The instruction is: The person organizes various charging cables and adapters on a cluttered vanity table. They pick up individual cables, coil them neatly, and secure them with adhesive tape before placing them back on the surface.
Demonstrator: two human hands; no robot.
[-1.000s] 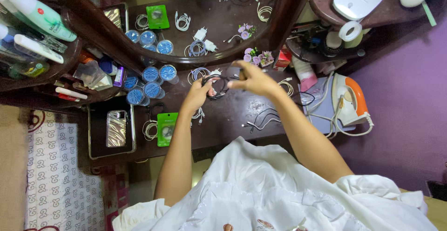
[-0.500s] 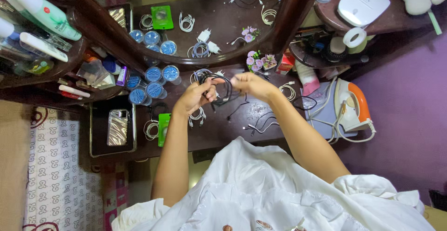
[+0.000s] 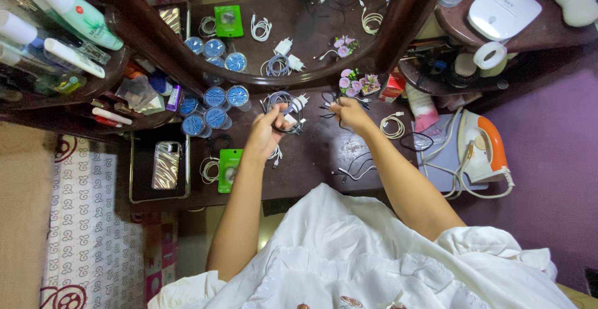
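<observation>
Whereas both hands held the black cable bunched between them half a second ago, the left hand (image 3: 268, 128) now pinches the black cable (image 3: 293, 127) low over the desk (image 3: 311, 153), and the right hand (image 3: 352, 114) has drawn apart, its grip pinching loose strands; the bundle is being separated.

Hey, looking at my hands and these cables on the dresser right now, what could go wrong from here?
Both hands, left hand and right hand, pull on one black cable, so its loops may knot tighter. The white charger plug lies right against that cable and might get dragged along. The small pot of pink flowers stands just beyond your right hand and could tip if the cable sweeps that way.
</observation>
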